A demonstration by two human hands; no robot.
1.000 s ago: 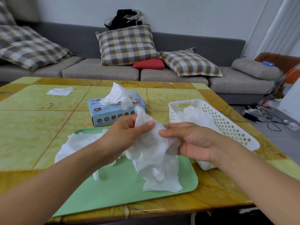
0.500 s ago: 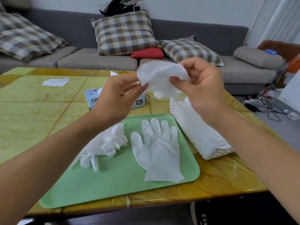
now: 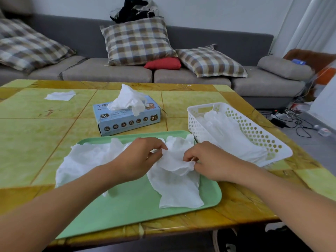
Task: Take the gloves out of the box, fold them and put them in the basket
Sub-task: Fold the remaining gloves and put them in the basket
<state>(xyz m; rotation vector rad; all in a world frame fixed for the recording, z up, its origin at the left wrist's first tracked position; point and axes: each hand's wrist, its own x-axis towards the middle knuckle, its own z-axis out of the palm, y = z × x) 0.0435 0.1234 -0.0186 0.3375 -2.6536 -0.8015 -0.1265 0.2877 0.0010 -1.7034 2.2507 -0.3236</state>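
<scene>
A crumpled white glove (image 3: 177, 161) is pinched from both sides above the green tray (image 3: 138, 206): the left hand (image 3: 140, 159) and the right hand (image 3: 209, 160), forearms reaching in low over the bench (image 3: 32, 135), each keep a narrow thumb-and-finger grip on its edge. Another glove (image 3: 178, 193) lies flat beneath it, beside the white basket (image 3: 258, 130).

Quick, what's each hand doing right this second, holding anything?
Left hand: pinching the crumpled white glove over the green tray.
Right hand: pinching the same glove at its other edge.
</scene>
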